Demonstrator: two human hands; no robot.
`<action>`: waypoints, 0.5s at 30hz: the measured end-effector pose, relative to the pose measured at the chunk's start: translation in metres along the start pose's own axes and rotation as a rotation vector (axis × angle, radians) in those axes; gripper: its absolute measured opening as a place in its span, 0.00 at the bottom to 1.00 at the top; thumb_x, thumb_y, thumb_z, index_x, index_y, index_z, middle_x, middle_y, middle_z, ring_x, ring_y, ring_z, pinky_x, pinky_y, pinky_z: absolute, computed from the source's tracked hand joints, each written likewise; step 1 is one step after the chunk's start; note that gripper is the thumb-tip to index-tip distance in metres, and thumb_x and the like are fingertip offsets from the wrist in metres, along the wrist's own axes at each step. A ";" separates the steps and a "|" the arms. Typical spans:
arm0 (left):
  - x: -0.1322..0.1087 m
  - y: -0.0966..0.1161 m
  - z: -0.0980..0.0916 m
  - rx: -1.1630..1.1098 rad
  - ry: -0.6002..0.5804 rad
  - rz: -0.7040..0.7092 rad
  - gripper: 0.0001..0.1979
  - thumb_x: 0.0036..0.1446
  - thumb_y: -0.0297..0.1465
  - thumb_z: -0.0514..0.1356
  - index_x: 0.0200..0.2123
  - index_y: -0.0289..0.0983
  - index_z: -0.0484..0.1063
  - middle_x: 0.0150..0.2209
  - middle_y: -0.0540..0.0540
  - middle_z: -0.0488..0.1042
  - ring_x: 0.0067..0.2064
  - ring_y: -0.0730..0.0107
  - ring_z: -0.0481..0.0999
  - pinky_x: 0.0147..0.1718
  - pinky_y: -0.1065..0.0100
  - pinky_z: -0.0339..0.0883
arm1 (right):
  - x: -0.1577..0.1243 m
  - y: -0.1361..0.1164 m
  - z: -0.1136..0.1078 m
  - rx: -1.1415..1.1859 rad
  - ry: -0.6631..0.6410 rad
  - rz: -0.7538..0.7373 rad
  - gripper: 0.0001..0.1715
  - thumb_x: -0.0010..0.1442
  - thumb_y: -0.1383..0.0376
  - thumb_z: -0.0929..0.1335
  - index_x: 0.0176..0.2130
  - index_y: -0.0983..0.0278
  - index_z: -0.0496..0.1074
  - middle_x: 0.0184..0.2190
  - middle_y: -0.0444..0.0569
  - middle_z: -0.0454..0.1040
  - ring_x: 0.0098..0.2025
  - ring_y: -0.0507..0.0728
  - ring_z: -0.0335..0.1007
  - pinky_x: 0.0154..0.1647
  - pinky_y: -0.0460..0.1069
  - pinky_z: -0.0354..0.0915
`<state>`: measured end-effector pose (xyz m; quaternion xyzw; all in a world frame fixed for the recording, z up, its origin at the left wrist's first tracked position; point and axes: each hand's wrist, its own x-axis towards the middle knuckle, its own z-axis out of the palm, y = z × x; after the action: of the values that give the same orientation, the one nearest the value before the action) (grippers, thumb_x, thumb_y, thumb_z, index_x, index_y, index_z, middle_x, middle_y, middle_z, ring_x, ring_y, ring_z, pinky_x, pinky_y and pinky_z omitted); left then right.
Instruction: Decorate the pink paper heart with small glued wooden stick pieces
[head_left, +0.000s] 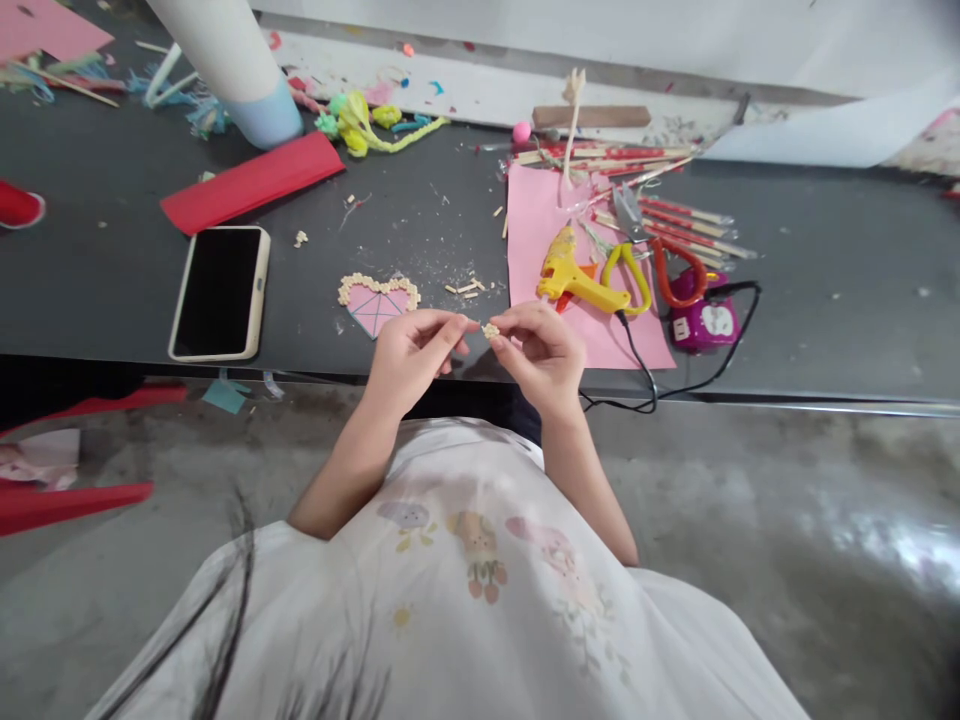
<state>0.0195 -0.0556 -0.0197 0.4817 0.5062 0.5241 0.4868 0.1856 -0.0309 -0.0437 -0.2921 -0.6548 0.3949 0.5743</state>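
Between the thumb and fingertips of my right hand (pixel 546 350) is a small clump of cream stick pieces (pixel 490 331). My left hand (pixel 420 352) faces it with thumb and index finger closed together, the tips just short of the clump; anything tiny between them cannot be made out. Behind my left hand lies a pink paper heart (pixel 373 308) with dark lines drawn on it. Cream pieces edge the heart's top, and my hand hides part of its lower right. A few loose short sticks (pixel 466 289) lie on the dark table beyond my fingers.
A yellow glue gun (pixel 577 275), scissors (pixel 679 270) and wrapped chopsticks (pixel 697 220) lie around pink paper (pixel 536 220) at right. A purple device (pixel 705 315) has a black cord over the table edge. A phone (pixel 220 293) and a red strip (pixel 255 182) lie left.
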 end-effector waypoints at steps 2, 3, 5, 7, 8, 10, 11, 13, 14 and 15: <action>0.001 0.000 0.004 -0.070 -0.060 -0.077 0.20 0.53 0.49 0.65 0.30 0.37 0.80 0.20 0.49 0.74 0.16 0.82 0.64 0.12 0.76 0.56 | 0.001 -0.001 0.000 -0.052 -0.009 -0.012 0.11 0.58 0.68 0.73 0.41 0.56 0.78 0.34 0.43 0.74 0.35 0.49 0.71 0.36 0.47 0.70; 0.002 -0.001 0.005 -0.109 -0.075 -0.101 0.21 0.52 0.50 0.66 0.29 0.36 0.79 0.20 0.50 0.74 0.15 0.82 0.64 0.11 0.76 0.55 | 0.000 -0.002 0.000 -0.069 -0.015 -0.006 0.10 0.58 0.67 0.73 0.41 0.56 0.78 0.33 0.43 0.73 0.34 0.49 0.70 0.35 0.47 0.70; 0.003 -0.002 0.009 -0.176 -0.074 -0.134 0.20 0.49 0.49 0.68 0.28 0.36 0.79 0.19 0.51 0.72 0.14 0.83 0.62 0.10 0.76 0.52 | 0.000 -0.003 0.000 -0.086 -0.027 0.011 0.09 0.59 0.65 0.72 0.42 0.56 0.78 0.32 0.42 0.72 0.32 0.49 0.69 0.33 0.47 0.69; 0.004 -0.004 0.011 -0.213 -0.044 -0.156 0.19 0.46 0.47 0.70 0.27 0.36 0.78 0.18 0.52 0.71 0.14 0.84 0.60 0.10 0.77 0.50 | -0.001 -0.003 0.001 -0.081 -0.032 0.013 0.09 0.58 0.65 0.72 0.42 0.55 0.78 0.32 0.42 0.71 0.32 0.49 0.69 0.33 0.48 0.69; 0.005 -0.004 0.012 -0.219 -0.017 -0.157 0.18 0.46 0.46 0.71 0.27 0.36 0.78 0.17 0.53 0.70 0.14 0.84 0.60 0.10 0.77 0.49 | -0.002 -0.003 0.001 -0.071 -0.032 0.012 0.10 0.58 0.66 0.72 0.42 0.55 0.78 0.32 0.42 0.71 0.32 0.49 0.69 0.33 0.48 0.69; 0.006 -0.004 0.012 -0.226 0.056 -0.134 0.18 0.46 0.45 0.71 0.26 0.36 0.76 0.17 0.54 0.68 0.14 0.85 0.59 0.11 0.78 0.48 | -0.002 -0.003 0.001 -0.047 -0.030 0.015 0.10 0.58 0.67 0.73 0.41 0.55 0.78 0.33 0.42 0.72 0.33 0.50 0.69 0.32 0.47 0.68; 0.006 -0.003 0.012 -0.241 0.101 -0.109 0.18 0.46 0.45 0.71 0.25 0.36 0.75 0.17 0.55 0.67 0.14 0.85 0.59 0.11 0.78 0.47 | -0.002 -0.002 0.001 -0.036 -0.028 0.017 0.10 0.58 0.67 0.73 0.41 0.55 0.78 0.33 0.43 0.72 0.33 0.50 0.69 0.33 0.47 0.68; 0.008 -0.001 0.011 -0.309 0.211 -0.036 0.19 0.47 0.46 0.71 0.25 0.37 0.72 0.17 0.56 0.65 0.14 0.86 0.56 0.11 0.77 0.46 | -0.002 -0.001 0.001 -0.010 -0.020 0.022 0.10 0.58 0.68 0.72 0.41 0.56 0.78 0.33 0.43 0.72 0.34 0.50 0.70 0.34 0.48 0.69; 0.009 0.001 0.010 -0.352 0.266 0.007 0.20 0.47 0.46 0.70 0.24 0.37 0.71 0.18 0.56 0.64 0.14 0.86 0.55 0.11 0.76 0.45 | -0.002 -0.001 0.001 0.002 -0.017 0.024 0.10 0.58 0.69 0.72 0.41 0.56 0.78 0.33 0.43 0.72 0.34 0.50 0.70 0.35 0.48 0.69; 0.011 0.003 0.008 -0.390 0.315 0.049 0.20 0.48 0.47 0.70 0.24 0.38 0.69 0.18 0.57 0.63 0.14 0.86 0.54 0.12 0.76 0.45 | -0.002 0.000 0.001 0.012 -0.015 0.026 0.10 0.59 0.69 0.72 0.41 0.56 0.77 0.33 0.43 0.72 0.34 0.50 0.71 0.36 0.48 0.70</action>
<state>0.0269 -0.0444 -0.0160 0.3030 0.4536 0.6921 0.4728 0.1854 -0.0325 -0.0447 -0.2941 -0.6531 0.4083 0.5659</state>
